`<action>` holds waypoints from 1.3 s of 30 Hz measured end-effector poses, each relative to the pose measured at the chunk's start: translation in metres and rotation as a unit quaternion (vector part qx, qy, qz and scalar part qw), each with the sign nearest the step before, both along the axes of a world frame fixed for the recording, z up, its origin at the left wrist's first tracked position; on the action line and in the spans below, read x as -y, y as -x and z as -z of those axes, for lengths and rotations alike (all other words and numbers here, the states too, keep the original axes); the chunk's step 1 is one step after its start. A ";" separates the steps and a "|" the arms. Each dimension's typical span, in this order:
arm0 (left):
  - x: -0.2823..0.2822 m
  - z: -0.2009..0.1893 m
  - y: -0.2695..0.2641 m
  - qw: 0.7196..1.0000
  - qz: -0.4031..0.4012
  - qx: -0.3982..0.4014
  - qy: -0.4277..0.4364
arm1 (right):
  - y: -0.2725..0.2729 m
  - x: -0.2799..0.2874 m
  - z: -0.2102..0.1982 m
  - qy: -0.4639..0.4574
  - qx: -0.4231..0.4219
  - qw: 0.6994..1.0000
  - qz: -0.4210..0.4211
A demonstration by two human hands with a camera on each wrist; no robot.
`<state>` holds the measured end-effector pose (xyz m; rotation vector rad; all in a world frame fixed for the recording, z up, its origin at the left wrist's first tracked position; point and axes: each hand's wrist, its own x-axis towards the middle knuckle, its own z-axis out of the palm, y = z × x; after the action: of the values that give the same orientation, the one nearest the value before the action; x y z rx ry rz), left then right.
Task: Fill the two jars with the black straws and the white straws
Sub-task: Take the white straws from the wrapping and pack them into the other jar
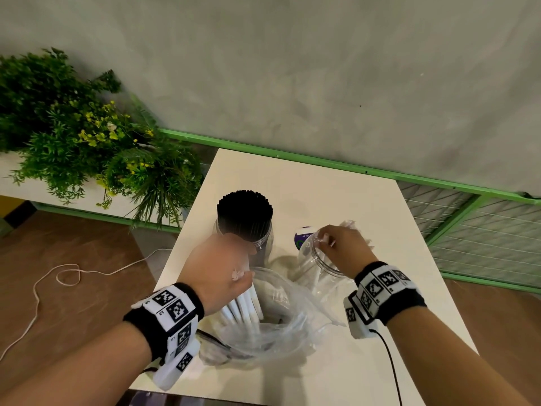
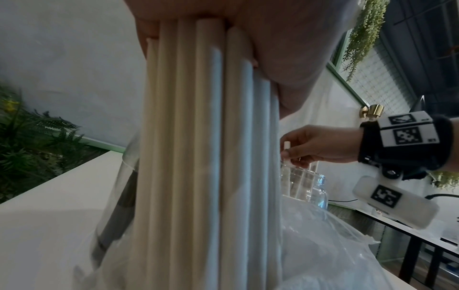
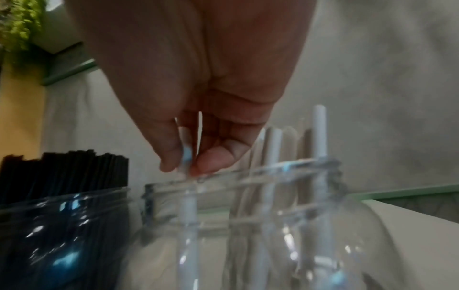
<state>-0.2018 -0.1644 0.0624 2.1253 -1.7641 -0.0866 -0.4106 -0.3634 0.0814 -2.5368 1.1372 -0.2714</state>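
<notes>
- White straws (image 2: 198, 137): light, stiff, slippery in bundles; best held mid-length.
- Left hand (image 1: 222, 271) grip wraps the bundle.
- Right hand (image 1: 342, 247) grip pinches one straw (image 3: 186, 157) over the jar (image 3: 248, 215).

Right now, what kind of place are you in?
Probably a cafe or drinks shop, though I can't be sure. Jars of black straws and white straws stand on a white table, beside a leafy planter along a grey wall.
</notes>
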 end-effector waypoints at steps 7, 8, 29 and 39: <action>0.000 0.001 -0.002 1.000 0.002 -0.008 0.003 | 0.047 0.019 -0.027 0.051 0.057 0.993 0.088; 0.001 0.001 -0.002 1.000 0.003 -0.009 0.003 | 0.052 0.020 -0.026 0.056 0.054 0.992 0.104; 0.001 0.002 0.000 1.000 -0.002 -0.007 0.005 | 0.010 0.037 0.040 0.172 0.106 0.975 0.089; 0.003 0.003 0.000 1.000 -0.004 -0.005 0.002 | 0.025 0.060 0.021 0.178 0.107 0.978 0.034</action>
<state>-0.2018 -0.1669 0.0591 2.1251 -1.7480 -0.0921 -0.4357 -0.4238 0.0606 -2.6856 1.1775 -0.8108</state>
